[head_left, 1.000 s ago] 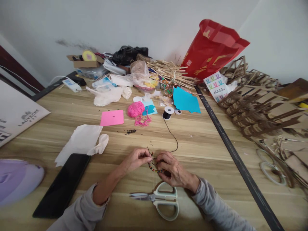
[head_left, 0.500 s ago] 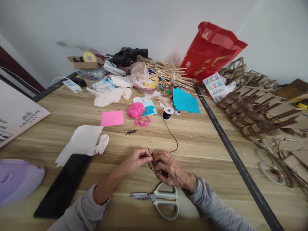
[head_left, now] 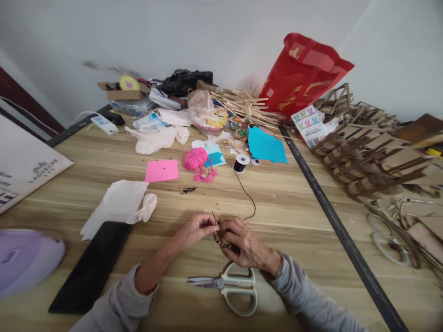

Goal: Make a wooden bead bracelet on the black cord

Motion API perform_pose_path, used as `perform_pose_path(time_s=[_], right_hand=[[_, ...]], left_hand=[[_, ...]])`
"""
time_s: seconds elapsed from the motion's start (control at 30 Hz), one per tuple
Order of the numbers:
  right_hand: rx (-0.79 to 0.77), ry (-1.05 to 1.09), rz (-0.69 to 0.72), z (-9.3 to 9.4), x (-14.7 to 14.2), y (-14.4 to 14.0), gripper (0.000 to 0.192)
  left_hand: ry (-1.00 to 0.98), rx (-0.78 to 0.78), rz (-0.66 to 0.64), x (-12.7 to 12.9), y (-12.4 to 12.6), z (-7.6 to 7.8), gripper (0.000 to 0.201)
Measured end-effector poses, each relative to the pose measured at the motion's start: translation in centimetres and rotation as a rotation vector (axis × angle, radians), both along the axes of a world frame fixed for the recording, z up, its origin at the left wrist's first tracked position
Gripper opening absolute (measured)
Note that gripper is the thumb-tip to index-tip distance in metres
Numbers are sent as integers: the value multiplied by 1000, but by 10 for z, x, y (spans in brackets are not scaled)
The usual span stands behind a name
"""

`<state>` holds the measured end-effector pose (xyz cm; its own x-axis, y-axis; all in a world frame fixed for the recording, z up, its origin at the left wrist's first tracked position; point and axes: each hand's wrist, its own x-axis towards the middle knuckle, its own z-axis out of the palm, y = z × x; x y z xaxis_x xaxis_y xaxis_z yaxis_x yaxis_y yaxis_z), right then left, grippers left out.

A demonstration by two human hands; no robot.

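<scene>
Matt wood-grain table point(head_left: 294, 203), glossy black phone point(head_left: 90, 265), plastic-handled metal scissors point(head_left: 228, 286), fuzzy pink yarn point(head_left: 195, 158).

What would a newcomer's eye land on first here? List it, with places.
First, the two hands at the near middle: the left hand and right hand pinch a string of coloured beads on black cord. Behind, a red bag leans against the wall at the far right. Pale-handled scissors lie just in front of the hands.

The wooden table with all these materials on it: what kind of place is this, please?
Probably a home craft or hobby workspace. The table bears pink yarn, a black cord spool, scissors and laser-cut wooden parts.
</scene>
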<state>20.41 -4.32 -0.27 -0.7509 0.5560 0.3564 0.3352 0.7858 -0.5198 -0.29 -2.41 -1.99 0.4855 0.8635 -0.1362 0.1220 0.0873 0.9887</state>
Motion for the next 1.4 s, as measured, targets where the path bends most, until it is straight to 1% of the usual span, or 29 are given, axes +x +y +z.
perform_pose_path(time_s=[0.27, 0.4, 0.83, 0.97, 1.23, 1.4], right_hand=[[9, -11, -34, -1, -5, 0, 11], [10, -1, -26, -3, -6, -1, 10], [18, -1, -31, -4, -8, 0, 13], [17, -6, -41, -2, -9, 0, 11], [15, -26, -89, -7, -14, 0, 6], [21, -27, -97, -7, -16, -1, 7]], left_hand=[[2, 1, 2, -1, -1, 1, 15], [-23, -15, 12, -1, -1, 1, 16], [-43, -56, 51, 0, -1, 3, 22], [-43, -55, 53, 0, -1, 4, 22], [-53, -39, 71, -1, 0, 0, 20], [-34, -24, 74, -1, -1, 2, 20]])
